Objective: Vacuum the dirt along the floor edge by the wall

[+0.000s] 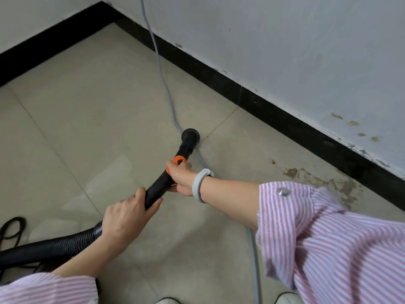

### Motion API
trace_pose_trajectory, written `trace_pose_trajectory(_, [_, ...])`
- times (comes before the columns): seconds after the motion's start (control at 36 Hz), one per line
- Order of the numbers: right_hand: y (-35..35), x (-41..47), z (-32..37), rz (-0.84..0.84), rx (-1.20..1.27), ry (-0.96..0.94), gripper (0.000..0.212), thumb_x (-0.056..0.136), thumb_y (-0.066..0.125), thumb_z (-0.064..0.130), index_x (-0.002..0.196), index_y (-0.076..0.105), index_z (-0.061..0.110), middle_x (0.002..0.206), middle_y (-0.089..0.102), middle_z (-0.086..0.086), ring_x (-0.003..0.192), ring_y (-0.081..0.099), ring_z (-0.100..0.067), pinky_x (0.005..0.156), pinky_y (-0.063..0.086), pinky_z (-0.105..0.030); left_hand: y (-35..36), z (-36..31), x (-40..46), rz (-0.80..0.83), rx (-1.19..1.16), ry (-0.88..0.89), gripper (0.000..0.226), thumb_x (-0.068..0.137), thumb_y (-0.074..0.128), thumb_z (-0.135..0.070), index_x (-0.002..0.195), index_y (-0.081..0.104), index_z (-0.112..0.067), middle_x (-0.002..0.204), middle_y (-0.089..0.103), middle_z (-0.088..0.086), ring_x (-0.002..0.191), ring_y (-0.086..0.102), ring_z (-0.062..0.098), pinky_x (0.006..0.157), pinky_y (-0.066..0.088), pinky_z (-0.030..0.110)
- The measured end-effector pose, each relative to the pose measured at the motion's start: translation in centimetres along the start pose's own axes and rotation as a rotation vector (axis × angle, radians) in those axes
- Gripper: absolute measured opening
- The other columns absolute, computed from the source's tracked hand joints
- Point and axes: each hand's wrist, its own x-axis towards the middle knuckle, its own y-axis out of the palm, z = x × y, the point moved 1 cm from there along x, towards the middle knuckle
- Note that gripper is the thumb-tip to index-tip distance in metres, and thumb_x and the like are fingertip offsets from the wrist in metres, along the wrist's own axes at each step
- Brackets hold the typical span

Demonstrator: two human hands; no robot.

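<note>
A black vacuum tube (156, 190) with an orange collar (178, 161) ends in a round black nozzle (190, 135) that sits on the beige tiled floor, a short way from the black skirting (252, 95). My right hand (180, 177) grips the tube just below the orange collar. My left hand (127, 218) grips the tube lower down, where it joins the ribbed black hose (50, 246). Brown dirt (328, 183) lies on the floor along the skirting to the right of the nozzle.
A grey cable (163, 80) runs down from the wall, across the floor beside the nozzle and toward my feet. A thin black cord (13, 229) loops at the far left. White walls meet in a corner at the top left. White shoe tips show at the bottom edge.
</note>
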Motion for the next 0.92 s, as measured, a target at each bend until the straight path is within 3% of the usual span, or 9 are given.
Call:
trace_pose_trajectory(0.17, [-0.1, 0.3, -0.1, -0.067, 0.0, -0.003, 0.048, 0.095, 0.048, 0.024, 0.134, 0.026, 0.006, 0.128, 0.046, -0.014, 0.114, 0.055, -0.029, 0.075, 0.056, -0.039, -0.7, -0.5, 0.8, 0.073, -0.019, -0.015, 0.047, 0.087, 0.042, -0.063, 0.085, 0.037, -0.017, 0.068, 0.063, -0.001, 0.069, 0.066, 0.032, 0.052, 0.036, 0.031])
trace_pose_trajectory(0.22, [-0.8, 0.0, -0.2, -0.108, 0.005, -0.009, 0.05, 0.093, 0.049, 0.025, 0.134, 0.028, 0.007, 0.128, 0.047, -0.014, 0.112, 0.056, -0.029, 0.074, 0.057, -0.04, -0.7, -1.1, 1.0, 0.075, -0.026, 0.002, 0.046, 0.087, 0.042, -0.064, 0.085, 0.036, -0.018, 0.072, 0.066, 0.001, 0.07, 0.066, 0.032, 0.053, 0.036, 0.031])
trace_pose_trajectory(0.33, [-3.0, -0.5, -1.3, -0.176, 0.041, -0.011, 0.048, 0.09, 0.052, 0.028, 0.13, 0.031, 0.009, 0.123, 0.05, -0.013, 0.105, 0.059, -0.028, 0.075, 0.059, -0.038, 0.2, -2.1, 0.8, 0.031, -0.011, 0.161, 0.047, 0.076, 0.058, -0.06, 0.071, 0.039, -0.017, 0.044, 0.052, -0.001, 0.034, 0.053, 0.025, 0.038, 0.023, 0.02])
trace_pose_trajectory(0.39, [-4.4, -0.7, -2.0, -0.211, 0.054, -0.015, 0.046, 0.088, 0.053, 0.03, 0.124, 0.032, 0.009, 0.121, 0.05, -0.012, 0.103, 0.06, -0.027, 0.076, 0.059, -0.04, 0.1, -3.0, 0.6, 0.001, 0.016, 0.202, 0.048, 0.073, 0.057, -0.062, 0.066, 0.042, -0.018, 0.037, 0.046, -0.001, 0.026, 0.046, 0.021, 0.036, 0.015, 0.017])
trace_pose_trajectory(0.58, [-8.8, -2.8, -3.0, -0.313, 0.107, -0.039, 0.036, 0.089, 0.052, 0.028, 0.114, 0.032, 0.011, 0.116, 0.051, -0.011, 0.097, 0.06, -0.024, 0.08, 0.058, -0.038, -0.6, -6.7, 0.6, -0.009, -0.056, 0.315, 0.046, 0.072, 0.055, -0.062, 0.064, 0.04, -0.019, 0.034, 0.041, -0.003, 0.023, 0.041, 0.019, 0.039, -0.001, 0.016])
trace_pose_trajectory(0.67, [-10.3, -3.7, -2.9, -0.361, 0.118, -0.051, 0.041, 0.088, 0.051, 0.027, 0.121, 0.037, 0.008, 0.114, 0.052, -0.011, 0.097, 0.06, -0.024, 0.08, 0.058, -0.039, -1.1, -8.1, 1.2, -0.006, -0.055, 0.351, 0.046, 0.076, 0.04, -0.064, 0.063, 0.037, -0.02, 0.034, 0.041, -0.004, 0.023, 0.041, 0.017, 0.045, -0.009, 0.015])
trace_pose_trajectory(0.81, [-11.8, -4.7, -2.9, -0.422, 0.114, -0.104, 0.039, 0.089, 0.049, 0.027, 0.121, 0.033, 0.011, 0.093, 0.05, -0.005, 0.08, 0.057, -0.017, 0.088, 0.055, -0.042, -1.6, -9.5, 1.7, -0.011, -0.042, 0.378, 0.048, 0.075, 0.035, -0.064, 0.062, 0.042, -0.019, 0.033, 0.041, -0.004, 0.023, 0.04, 0.017, 0.047, -0.009, 0.015])
trace_pose_trajectory(0.92, [-11.8, -5.1, -2.8, -0.473, 0.09, -0.16, 0.05, 0.087, 0.05, 0.03, 0.128, 0.028, 0.013, 0.091, 0.051, -0.005, 0.089, 0.058, -0.022, 0.091, 0.053, -0.045, -1.9, -9.7, 2.0, -0.043, -0.051, 0.395, 0.049, 0.076, 0.035, -0.063, 0.063, 0.044, -0.017, 0.036, 0.042, -0.005, 0.024, 0.041, 0.018, 0.047, -0.008, 0.013])
